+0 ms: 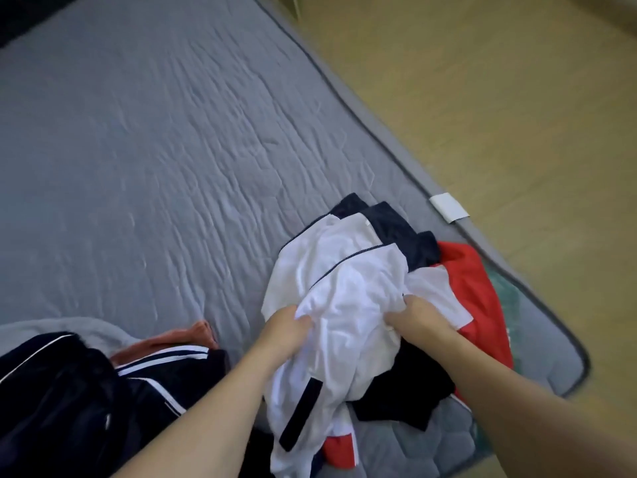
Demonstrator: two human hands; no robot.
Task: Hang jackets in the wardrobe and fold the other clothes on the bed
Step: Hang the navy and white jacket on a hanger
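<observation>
In the lower middle of the frame, both hands are closed on a white jacket point(331, 305) that lies bunched on the grey bed point(138, 150). The left hand point(284, 334) pinches a fold of the white cloth between thumb and fingers, and the right hand point(415, 320) grips the same cloth just to the right of it, fingers curled into the fabric. The jacket has dark navy trim, a dark collar and a zip line, and its long axis runs from the collar at the upper right of the pile down toward the lower middle of the frame, where a dark pocket strip shows. So the collar lies away from both hands, up the frame and slightly right, nearer the right hand than the left. It rests on top of a red garment point(475, 288) and a black garment point(410, 391), touching both. At the lower left sits a separate heap of dark clothes with white stripes point(103, 391), with an orange piece point(165, 339) partly under it. The wooden floor point(499, 98) fills the upper right. My reading is that the jacket is being lifted clear for hanging; the wardrobe is not in view, and the grip would likely have to shift toward the collar and shoulders.
</observation>
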